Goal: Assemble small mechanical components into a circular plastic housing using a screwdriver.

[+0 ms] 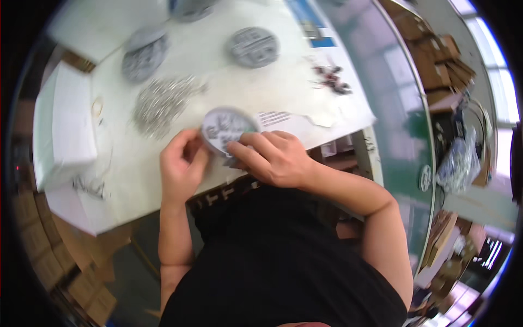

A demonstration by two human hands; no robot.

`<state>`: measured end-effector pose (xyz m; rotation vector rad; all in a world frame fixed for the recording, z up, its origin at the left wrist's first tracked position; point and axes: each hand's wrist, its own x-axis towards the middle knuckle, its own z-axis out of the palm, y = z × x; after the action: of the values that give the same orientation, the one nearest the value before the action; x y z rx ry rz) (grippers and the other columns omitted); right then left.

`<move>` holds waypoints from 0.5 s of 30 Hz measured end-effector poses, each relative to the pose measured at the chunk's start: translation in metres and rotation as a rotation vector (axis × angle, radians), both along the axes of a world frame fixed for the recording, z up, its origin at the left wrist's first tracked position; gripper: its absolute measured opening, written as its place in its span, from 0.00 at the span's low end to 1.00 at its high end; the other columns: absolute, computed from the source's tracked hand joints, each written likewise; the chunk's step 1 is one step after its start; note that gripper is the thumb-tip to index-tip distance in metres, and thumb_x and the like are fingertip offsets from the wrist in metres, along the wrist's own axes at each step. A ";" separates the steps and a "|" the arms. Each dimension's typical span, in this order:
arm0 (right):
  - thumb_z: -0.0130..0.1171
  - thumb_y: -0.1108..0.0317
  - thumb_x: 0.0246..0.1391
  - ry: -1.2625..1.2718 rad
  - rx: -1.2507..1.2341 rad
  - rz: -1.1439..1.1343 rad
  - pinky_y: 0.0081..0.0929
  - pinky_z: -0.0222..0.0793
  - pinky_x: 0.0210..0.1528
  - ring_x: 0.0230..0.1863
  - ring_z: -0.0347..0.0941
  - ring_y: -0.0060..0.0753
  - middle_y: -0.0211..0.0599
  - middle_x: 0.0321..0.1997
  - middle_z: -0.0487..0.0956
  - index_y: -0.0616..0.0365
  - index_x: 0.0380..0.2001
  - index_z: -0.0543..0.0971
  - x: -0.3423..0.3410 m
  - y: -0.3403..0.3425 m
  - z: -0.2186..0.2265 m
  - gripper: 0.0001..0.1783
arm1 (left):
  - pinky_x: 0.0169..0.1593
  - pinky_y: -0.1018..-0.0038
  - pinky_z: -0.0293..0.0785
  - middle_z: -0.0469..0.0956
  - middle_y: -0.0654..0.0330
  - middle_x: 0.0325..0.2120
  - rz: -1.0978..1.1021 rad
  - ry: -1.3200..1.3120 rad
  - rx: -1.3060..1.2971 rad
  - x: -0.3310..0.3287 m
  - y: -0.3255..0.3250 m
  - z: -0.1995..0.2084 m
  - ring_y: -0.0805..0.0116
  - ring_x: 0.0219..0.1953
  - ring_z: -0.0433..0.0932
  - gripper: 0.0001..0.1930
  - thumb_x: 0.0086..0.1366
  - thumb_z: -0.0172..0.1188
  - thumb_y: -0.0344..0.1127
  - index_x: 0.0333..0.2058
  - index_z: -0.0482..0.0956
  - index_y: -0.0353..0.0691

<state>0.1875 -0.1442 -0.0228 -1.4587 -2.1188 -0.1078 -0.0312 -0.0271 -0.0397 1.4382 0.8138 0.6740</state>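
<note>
Hands — left (182, 163), right (272, 158) — curled, gripping round disc (226, 128).

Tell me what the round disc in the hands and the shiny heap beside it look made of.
Disc: probably plastic, matte grey-white with dark markings; blur leaves it open. Heap: likely small metal parts, silvery and glinting. Both hands hold the disc.
</note>
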 end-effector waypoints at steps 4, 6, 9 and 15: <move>0.65 0.71 0.69 0.821 0.316 -0.121 0.23 0.72 0.32 0.29 0.76 0.21 0.29 0.32 0.82 0.58 0.53 0.84 0.084 0.024 -0.004 0.12 | 0.41 0.78 0.75 0.84 0.63 0.38 0.063 0.029 0.134 0.011 -0.011 -0.008 0.77 0.37 0.79 0.08 0.73 0.62 0.22 0.48 0.83 0.29; 0.64 0.65 0.72 0.623 0.287 -0.670 0.21 0.66 0.31 0.28 0.70 0.15 0.25 0.29 0.81 0.61 0.54 0.86 0.206 0.022 0.038 0.14 | 0.40 0.77 0.75 0.83 0.62 0.38 0.101 0.094 0.252 0.006 -0.010 -0.007 0.76 0.37 0.79 0.07 0.73 0.62 0.22 0.48 0.83 0.30; 0.64 0.45 0.69 0.541 0.145 -1.202 0.27 0.73 0.35 0.32 0.79 0.25 0.30 0.37 0.88 0.59 0.54 0.87 0.439 -0.057 0.003 0.27 | 0.40 0.77 0.74 0.82 0.60 0.36 0.169 0.206 0.472 0.004 -0.003 -0.002 0.74 0.38 0.79 0.07 0.73 0.62 0.21 0.46 0.85 0.31; 0.56 0.44 0.70 -0.087 -0.125 -1.635 0.49 0.78 0.56 0.53 0.85 0.56 0.56 0.46 0.88 0.55 0.50 0.88 0.494 -0.081 -0.025 0.27 | 0.40 0.76 0.75 0.83 0.59 0.37 0.157 0.188 0.482 -0.008 -0.006 -0.011 0.71 0.37 0.80 0.08 0.69 0.65 0.21 0.45 0.88 0.33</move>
<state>0.6816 -0.2250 -0.0474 -2.8386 -0.4583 -0.6164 -0.0396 -0.0326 -0.0505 1.9071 0.9593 0.9067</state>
